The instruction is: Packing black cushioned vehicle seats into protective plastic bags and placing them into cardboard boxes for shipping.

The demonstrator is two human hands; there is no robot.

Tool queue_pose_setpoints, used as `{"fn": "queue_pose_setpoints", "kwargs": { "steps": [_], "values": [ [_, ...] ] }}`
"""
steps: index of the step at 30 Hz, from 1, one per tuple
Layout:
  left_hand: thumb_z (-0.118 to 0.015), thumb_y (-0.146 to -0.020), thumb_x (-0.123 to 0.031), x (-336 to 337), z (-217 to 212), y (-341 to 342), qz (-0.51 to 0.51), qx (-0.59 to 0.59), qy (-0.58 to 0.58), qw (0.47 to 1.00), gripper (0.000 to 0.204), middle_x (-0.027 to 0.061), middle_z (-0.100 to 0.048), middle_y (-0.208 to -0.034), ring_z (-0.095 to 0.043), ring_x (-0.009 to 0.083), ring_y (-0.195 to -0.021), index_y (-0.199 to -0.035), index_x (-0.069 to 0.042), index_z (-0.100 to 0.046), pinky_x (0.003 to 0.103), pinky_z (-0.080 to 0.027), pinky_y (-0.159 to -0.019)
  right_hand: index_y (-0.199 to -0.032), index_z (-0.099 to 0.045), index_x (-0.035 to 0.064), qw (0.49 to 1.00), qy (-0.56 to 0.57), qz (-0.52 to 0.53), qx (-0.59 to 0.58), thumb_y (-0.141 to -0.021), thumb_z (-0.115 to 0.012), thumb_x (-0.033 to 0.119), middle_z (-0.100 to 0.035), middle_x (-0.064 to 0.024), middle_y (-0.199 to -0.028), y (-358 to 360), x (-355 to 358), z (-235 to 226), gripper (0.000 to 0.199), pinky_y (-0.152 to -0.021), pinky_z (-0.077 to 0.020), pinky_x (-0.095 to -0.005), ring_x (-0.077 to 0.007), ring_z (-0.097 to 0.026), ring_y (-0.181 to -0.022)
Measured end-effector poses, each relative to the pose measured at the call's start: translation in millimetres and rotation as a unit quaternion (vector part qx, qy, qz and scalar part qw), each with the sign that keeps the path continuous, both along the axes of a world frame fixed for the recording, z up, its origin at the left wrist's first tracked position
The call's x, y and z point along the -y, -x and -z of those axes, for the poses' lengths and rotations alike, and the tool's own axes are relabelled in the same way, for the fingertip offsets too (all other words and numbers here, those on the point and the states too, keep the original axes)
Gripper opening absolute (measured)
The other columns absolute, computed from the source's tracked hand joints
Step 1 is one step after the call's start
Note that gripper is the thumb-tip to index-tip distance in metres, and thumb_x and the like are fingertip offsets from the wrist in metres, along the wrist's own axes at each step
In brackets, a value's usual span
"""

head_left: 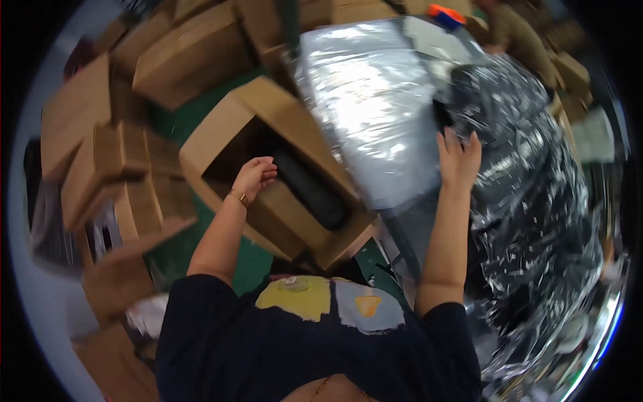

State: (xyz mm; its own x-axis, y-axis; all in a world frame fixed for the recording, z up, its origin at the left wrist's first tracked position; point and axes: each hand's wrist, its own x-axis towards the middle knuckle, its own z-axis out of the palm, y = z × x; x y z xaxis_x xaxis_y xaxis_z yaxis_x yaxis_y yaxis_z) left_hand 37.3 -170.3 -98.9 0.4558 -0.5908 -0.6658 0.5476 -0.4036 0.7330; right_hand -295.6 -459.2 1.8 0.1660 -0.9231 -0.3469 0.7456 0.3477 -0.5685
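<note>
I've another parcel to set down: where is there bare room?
Green floor shows in narrow patches between the open box and the left-hand cartons. The flat, pale plastic pile looks bare across its middle. It's crowded at right, under heaped dark plastic, and far left among cartons.

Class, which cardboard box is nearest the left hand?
The open box under the left hand, with a long black object inside; other boxes stand farther away.
</note>
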Motion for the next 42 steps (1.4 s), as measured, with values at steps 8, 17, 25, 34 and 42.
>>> {"fn": "queue_pose_setpoints", "kwargs": {
  "steps": [8,17,25,34,42],
  "values": [
    [-0.053,-0.089,-0.021,-127,123,13,-0.144,-0.098,-0.166,0.971,0.015,0.0035,-0.06,-0.088,-0.059,0.014,-0.075,-0.102,-0.013,-0.054,0.031,-0.05,-0.067,-0.13,-0.04,0.0069,0.494,0.526,-0.201,-0.663,-0.07,-0.072,0.031,-0.04,-0.0197,-0.131,-41,-89,78,0.072,-0.1,-0.0287,-0.0522,-0.0349,-0.039,-0.121],
    [-0.066,-0.078,-0.019,-103,292,62,-0.079,-0.163,-0.241,0.954,0.047,0.0052,-0.058,-0.093,-0.057,0.0152,-0.083,-0.117,-0.006,-0.044,0.035,-0.05,-0.07,-0.132,-0.037,0.0007,0.354,0.505,-0.251,-0.746,-0.063,-0.074,0.038,-0.031,-0.0224,-0.138,-48,-103,89,0.087,-0.105,-0.0211,-0.0469,-0.038,-0.03,-0.128],
    [-0.086,-0.056,-0.035,-32,492,24,-0.005,0.042,-0.245,0.969,0.112,0.0282,-0.034,-0.135,-0.035,0.035,-0.126,-0.135,0.009,-0.02,0.037,-0.032,-0.104,-0.137,-0.025,-0.0037,0.355,0.419,-0.195,-0.813,-0.077,-0.06,0.052,-0.026,-0.0218,-0.142,39,-101,101,0.089,-0.105,-0.0213,-0.0438,-0.0329,-0.027,-0.13],
    [-0.085,-0.058,-0.033,7,561,19,-0.145,-0.005,-0.114,0.983,0.089,0.021,-0.055,-0.114,-0.055,0.0289,-0.104,-0.121,0.01,-0.039,0.034,-0.044,-0.092,-0.139,-0.019,-0.0038,0.362,0.365,-0.245,-0.822,-0.077,-0.061,0.051,-0.024,-0.022,-0.143,86,-100,114,0.093,-0.105,-0.0221,-0.0444,-0.0321,-0.026,-0.13],
    [-0.074,-0.067,-0.048,5,427,36,-0.142,0.195,-0.315,0.918,0.071,0.026,-0.061,-0.1,-0.059,0.0365,-0.098,-0.106,0.006,-0.052,0.038,-0.045,-0.084,-0.137,-0.026,-0.0034,0.3,0.493,-0.242,-0.78,-0.077,-0.058,0.059,-0.024,-0.0223,-0.142,-13,-103,93,0.092,-0.105,-0.0206,-0.0462,-0.0339,-0.027,-0.13]
  ]
}}
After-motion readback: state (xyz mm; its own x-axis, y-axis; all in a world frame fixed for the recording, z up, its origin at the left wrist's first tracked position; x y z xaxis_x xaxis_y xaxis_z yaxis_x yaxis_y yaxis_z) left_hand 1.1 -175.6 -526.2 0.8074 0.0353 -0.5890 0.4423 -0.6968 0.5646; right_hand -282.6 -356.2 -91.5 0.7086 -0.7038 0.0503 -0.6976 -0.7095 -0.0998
